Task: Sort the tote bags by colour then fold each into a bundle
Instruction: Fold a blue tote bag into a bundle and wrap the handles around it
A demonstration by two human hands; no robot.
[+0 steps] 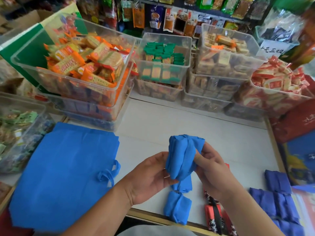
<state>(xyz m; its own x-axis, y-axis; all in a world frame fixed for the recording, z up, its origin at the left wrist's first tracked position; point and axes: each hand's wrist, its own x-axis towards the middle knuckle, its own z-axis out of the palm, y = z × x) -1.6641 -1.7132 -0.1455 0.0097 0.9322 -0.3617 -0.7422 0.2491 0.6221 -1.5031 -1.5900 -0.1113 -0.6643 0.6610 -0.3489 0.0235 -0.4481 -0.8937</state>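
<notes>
A bright blue tote bag rolled into a bundle (pixel 183 155) is held above the white table (pixel 221 138). My left hand (pixel 150 178) grips its lower left side and my right hand (pixel 213 169) pinches its right side with fingers curled. Below it lie two finished bright blue bundles (pixel 177 207), one behind the other near the front edge. A flat bright blue tote bag (pixel 63 171) with handles lies on the left. Several dark blue bundles (pixel 277 198) sit at the right. Red-and-black patterned bundles (pixel 215 217) lie beside the bright blue ones.
Clear plastic bins of snack packets (pixel 81 65) are stacked along the table's back and left. Hanging snack packs fill the wall behind. A red box (pixel 296 123) and a blue box stand at the right edge. The wooden table rim (pixel 153 217) runs along the front.
</notes>
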